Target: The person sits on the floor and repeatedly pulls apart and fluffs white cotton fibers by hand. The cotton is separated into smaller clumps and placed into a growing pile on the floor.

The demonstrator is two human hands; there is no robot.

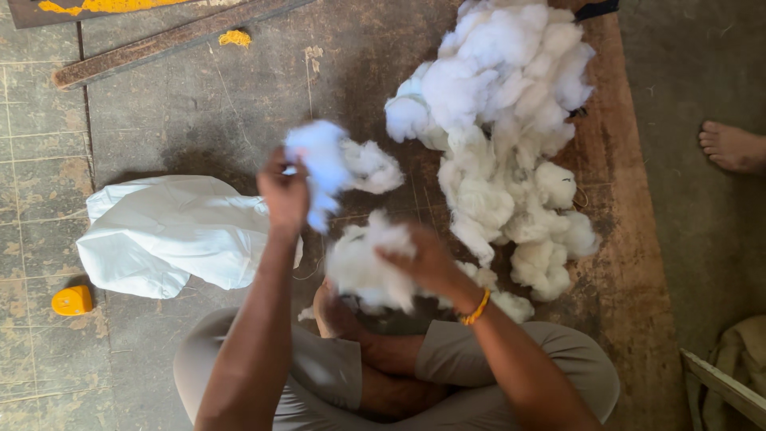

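I sit cross-legged on the floor. My left hand (pixel 283 194) is raised and grips a tuft of white cotton (pixel 323 164), blurred by motion. My right hand (pixel 423 259), with an orange band at the wrist, holds a larger clump of white cotton (pixel 363 263) just above my legs. The two clumps are apart, with a few loose fibres between them. A big heap of white cotton (pixel 503 128) lies on the floor beyond my hands, to the right.
A white cloth bag (pixel 171 235) lies on the floor at left, with a small orange object (pixel 72 301) beside it. A wooden board (pixel 618 239) is under the heap. Another person's bare foot (pixel 730 146) shows at right. A wooden plank (pixel 159 40) lies at top left.
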